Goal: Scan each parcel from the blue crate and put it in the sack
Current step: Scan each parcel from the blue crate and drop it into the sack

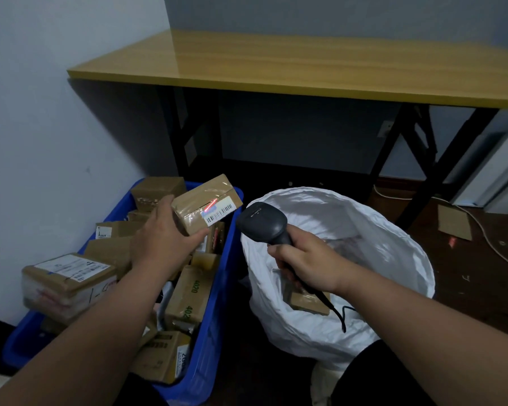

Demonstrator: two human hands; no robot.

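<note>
a small taped cardboard parcel (206, 204) hangs above the blue crate (217, 291), gripped by the left hand (163, 240); a red scan line crosses its label. the right hand (307, 260) grips a black scanner (261, 222) over the open white sack (364, 230).

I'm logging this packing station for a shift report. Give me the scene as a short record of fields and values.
left hand: left hand holds a taped parcel above the blue crate
right hand: right hand grips a black scanner over the white sack
scan: red line on the parcel, just above its barcode label
crate: many cardboard parcels left
sack: one box visible inside
background: yellow-topped table
</note>
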